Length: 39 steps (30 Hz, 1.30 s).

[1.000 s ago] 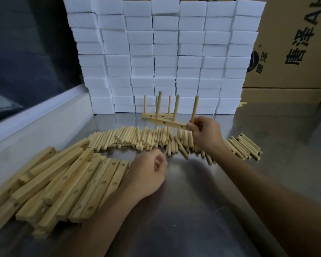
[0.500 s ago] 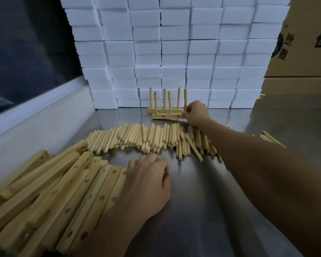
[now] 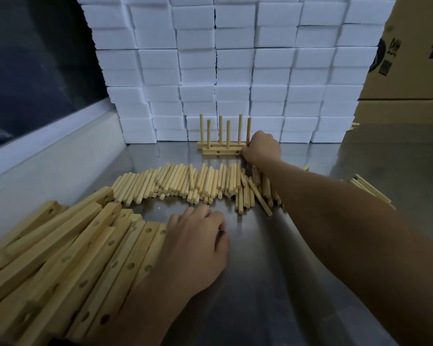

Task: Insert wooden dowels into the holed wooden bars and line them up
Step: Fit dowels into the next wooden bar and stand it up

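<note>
White foam blocks [image 3: 235, 71] stacked as a wall beyond the dowel heap [image 3: 185, 181]; liable to shed a block onto the work if a hard shove reaches them. Steel bench [image 3: 273, 283] under everything, smooth enough by the look of it to let a bar skate.

Holed bars [image 3: 73, 258] piled loose to the near-left of the dowel heap, some overlapping; could slide or tip if leaned on. Right forearm stretched low across the right end of the dowel heap; risks dragging sticks along on the way back.

Left hand [image 3: 195, 243] down on the near side of the dowel heap, against the ends of those bars, fingers loosely bent with nothing seen in them; a careless sweep from there could scatter dowels.

Right hand [image 3: 261, 148] just beyond the dowel heap, fingers curled on the right end of the front doweled bar [image 3: 220, 152], beside its last upright dowel [image 3: 248, 128]. Sits tight against a second doweled bar [image 3: 203, 144] behind it, three dowels standing in each.

Main hazard, as a judgement: too strong a nudge while squaring the ends, shifting both bars out of line or toppling them. Also possible: knuckles catching the end dowel and tilting it in its hole, if loosely seated.
</note>
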### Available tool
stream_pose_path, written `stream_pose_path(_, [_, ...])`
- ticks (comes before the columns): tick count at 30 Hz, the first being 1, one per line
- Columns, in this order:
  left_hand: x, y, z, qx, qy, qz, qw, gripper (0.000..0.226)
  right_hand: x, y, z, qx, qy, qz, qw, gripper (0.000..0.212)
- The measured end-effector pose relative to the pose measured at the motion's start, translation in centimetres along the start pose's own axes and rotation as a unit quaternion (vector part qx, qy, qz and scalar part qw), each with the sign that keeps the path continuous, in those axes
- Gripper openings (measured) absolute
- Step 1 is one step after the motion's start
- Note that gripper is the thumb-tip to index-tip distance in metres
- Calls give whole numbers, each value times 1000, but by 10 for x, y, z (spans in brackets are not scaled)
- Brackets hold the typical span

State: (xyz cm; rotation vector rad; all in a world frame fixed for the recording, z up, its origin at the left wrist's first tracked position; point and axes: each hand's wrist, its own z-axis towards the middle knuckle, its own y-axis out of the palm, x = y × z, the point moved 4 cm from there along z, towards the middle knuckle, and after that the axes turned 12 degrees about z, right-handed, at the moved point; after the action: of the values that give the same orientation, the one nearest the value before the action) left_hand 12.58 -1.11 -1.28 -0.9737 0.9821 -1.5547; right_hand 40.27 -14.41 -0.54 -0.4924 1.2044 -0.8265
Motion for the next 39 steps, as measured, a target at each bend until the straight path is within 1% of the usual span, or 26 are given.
stream_pose_path(8, [-2, 3, 0, 8, 2, 4, 1000, 3, -6, 5, -1, 8, -20, -37, 999, 7])
stream_pose_path(13, [-2, 4, 0, 10, 0, 6, 1000, 7, -11, 11, -4, -39, -26, -47, 998, 5])
stream_pose_path(15, [-2, 3, 0, 8, -1, 5, 1000, 5, -13, 14, -5, -57, -29, -51, 997, 8])
stream_pose_path(17, [-1, 3, 1, 8, -1, 9, 1000, 1, -14, 15, -4, -64, -29, -54, 996, 11])
stream_pose_path(20, [-1, 4, 0, 8, -2, 13, 1000, 4, -14, 16, -2, -67, -31, -56, 996, 14])
stream_pose_path(21, [-1, 4, 0, 9, -2, 13, 1000, 4, -14, 16, -1, -67, -33, -52, 996, 14])
stream_pose_path(24, [-1, 3, 0, 10, -2, 14, 1000, 2, -14, 17, -1, -61, -31, -50, 996, 24])
stream_pose_path(26, [-1, 3, 0, 10, -2, 13, 1000, 2, -15, 17, 0, -54, -33, -49, 997, 25])
stream_pose_path(30, [-1, 4, 1, 11, -1, 13, 1000, 6, -19, 16, 2, -26, -38, -48, 998, 16])
stream_pose_path(33, [-1, 3, 0, 13, -2, 14, 1000, 7, -20, 18, 1, -2, -43, -52, 998, 17])
stream_pose_path(35, [-1, 2, 0, 13, -1, 10, 1000, 6, -20, 21, 0, 4, -43, -50, 998, 18])
stream_pose_path(39, [-2, 3, -1, 10, -1, 4, 1000, 6, -23, 21, 0, 3, -44, -50, 998, 12])
